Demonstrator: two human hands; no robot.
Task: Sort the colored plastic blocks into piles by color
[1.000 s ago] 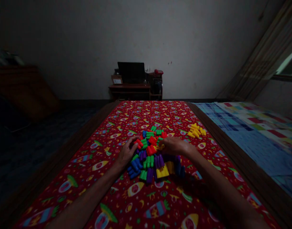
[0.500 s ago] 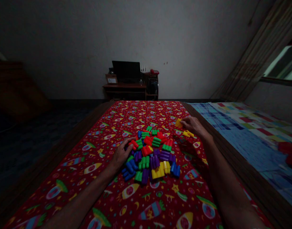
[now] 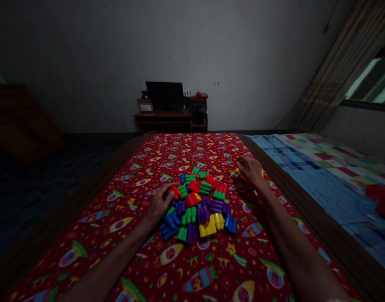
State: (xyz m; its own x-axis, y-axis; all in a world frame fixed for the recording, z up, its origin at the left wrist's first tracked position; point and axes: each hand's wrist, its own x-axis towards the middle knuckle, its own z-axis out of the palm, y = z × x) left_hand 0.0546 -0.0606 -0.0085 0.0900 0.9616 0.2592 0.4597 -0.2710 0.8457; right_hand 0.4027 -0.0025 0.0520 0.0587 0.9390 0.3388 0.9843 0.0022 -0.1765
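Observation:
A pile of plastic toy building blocks in red, green, blue, purple and yellow [image 3: 208,227] lies on the patterned red cloth. At the pile's left edge, my left hand [image 3: 159,204] has its thumb and index finger closed about a red block [image 3: 176,193]. My right hand [image 3: 250,168] is low over the cloth, right of the pile, with its fingers curled down round a yellow block [image 3: 237,171]. The back of that hand hides most of the block and its fingertips. A bit of another yellow block [image 3: 262,172] shows at the hand's right side.
The red cloth [image 3: 192,147] covers a long table with brown side edges. Right of it lies a bed with a blue checked sheet [image 3: 293,167]. By the far wall stands a desk [image 3: 162,119] with a monitor [image 3: 165,95] and a red telephone [image 3: 202,95].
My right hand has come down with the yellow block to where the other yellow blocks lie, and now covers most of them. My left hand stays at the red block.

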